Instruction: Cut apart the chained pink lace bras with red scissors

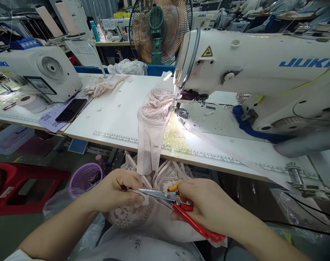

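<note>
Low over the lap, my right hand (pixel 201 203) grips a pair of scissors (pixel 165 195) with red and orange handles. The blades point left, at the edge of fabric pinched in my left hand (pixel 124 190). That fabric belongs to a pale pink lace bra (pixel 135 214) spread across the lap; parts of it lie hidden behind both hands. Another pale pink lace bra piece (pixel 156 108) lies on the table under the needle of the sewing machine (pixel 252 61), its end hanging over the front edge.
A second sewing machine (pixel 34 72) stands at the left, near a black phone (pixel 71 110) on paper. Behind the table is a fan (pixel 156 21). A red stool (pixel 40 174) and a purple basket (pixel 85 174) sit below left. A pale strip (pixel 225 145) crosses the table at right.
</note>
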`<state>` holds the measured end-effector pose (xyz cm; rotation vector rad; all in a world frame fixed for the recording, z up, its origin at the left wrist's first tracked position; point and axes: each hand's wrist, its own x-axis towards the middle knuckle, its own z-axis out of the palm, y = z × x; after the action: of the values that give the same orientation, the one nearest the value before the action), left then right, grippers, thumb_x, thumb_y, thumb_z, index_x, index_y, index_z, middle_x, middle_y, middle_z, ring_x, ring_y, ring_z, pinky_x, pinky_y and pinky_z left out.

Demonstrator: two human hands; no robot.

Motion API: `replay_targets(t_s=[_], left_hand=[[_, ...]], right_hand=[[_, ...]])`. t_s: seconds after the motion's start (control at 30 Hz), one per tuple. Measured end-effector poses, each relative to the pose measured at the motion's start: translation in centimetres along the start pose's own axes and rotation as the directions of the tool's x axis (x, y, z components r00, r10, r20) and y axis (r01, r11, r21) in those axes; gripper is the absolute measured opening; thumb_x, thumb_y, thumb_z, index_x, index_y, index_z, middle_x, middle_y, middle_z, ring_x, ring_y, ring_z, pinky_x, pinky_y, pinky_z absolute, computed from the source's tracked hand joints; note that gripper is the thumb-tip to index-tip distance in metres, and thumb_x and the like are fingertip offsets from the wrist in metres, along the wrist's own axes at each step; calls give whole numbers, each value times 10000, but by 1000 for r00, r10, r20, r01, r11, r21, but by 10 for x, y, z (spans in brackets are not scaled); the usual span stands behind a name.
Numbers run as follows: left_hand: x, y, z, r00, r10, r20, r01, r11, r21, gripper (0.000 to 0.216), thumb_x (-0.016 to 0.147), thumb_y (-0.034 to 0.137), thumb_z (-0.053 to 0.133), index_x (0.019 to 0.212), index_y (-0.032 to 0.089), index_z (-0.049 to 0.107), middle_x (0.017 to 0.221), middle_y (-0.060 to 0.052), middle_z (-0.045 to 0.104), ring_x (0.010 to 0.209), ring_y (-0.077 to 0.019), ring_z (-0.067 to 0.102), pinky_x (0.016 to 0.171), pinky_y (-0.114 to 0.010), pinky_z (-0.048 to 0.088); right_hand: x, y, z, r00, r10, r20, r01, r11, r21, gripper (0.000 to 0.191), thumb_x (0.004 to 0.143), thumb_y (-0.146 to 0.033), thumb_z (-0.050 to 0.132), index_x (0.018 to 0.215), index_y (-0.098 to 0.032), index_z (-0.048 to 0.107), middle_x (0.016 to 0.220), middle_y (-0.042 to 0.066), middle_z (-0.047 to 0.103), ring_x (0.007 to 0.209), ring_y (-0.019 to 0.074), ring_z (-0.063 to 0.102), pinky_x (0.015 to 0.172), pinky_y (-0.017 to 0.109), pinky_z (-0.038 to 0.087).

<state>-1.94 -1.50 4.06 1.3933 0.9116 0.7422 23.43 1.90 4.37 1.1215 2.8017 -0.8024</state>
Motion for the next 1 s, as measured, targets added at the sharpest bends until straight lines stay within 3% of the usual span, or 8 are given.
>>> replay_targets(t_s=[0.27, 0.4, 0.7, 1.0], left_hand=[[-2, -2, -1, 1000, -13, -26, 13, 1000, 2, 117, 764, 222, 702, 704, 125, 729, 697, -34, 576, 593, -109, 535, 551, -210, 413], [-2, -2, -1, 999, -12, -48, 11, 1000, -6, 118, 764, 222, 700, 695, 128, 723, 697, -32, 577, 601, -111, 540, 564, -216, 420], [1, 3, 1, 997, -40, -67, 43, 998, 42, 139, 764, 202, 677, 653, 118, 682, 677, -24, 582, 594, -108, 532, 557, -213, 414], [5, 5, 5, 998, -15, -67, 19, 998, 63, 140, 746, 185, 677, 628, 111, 665, 654, -18, 559, 592, -110, 525, 556, -215, 418]], right_hand=[[2, 1, 11, 999, 38, -26, -36, 995, 94, 477, 783, -496, 586, 572, -215, 263, 542, -33, 417, 499, 125, 365, 497, 242, 265], [1, 7, 8, 995, 96, 8, -96, 977, 188, 413, 814, -490, 532, 610, -218, 298, 600, -25, 460, 537, 134, 424, 492, 226, 298], [-10, 4, 0, 997, 41, -59, -44, 997, -57, 444, 761, -548, 588, 627, -219, 322, 605, -19, 494, 539, 147, 458, 494, 233, 267], [-6, -4, -4, 997, 65, -35, -68, 992, -103, 445, 762, -617, 564, 630, -207, 451, 633, 6, 569, 568, 168, 524, 495, 247, 287]])
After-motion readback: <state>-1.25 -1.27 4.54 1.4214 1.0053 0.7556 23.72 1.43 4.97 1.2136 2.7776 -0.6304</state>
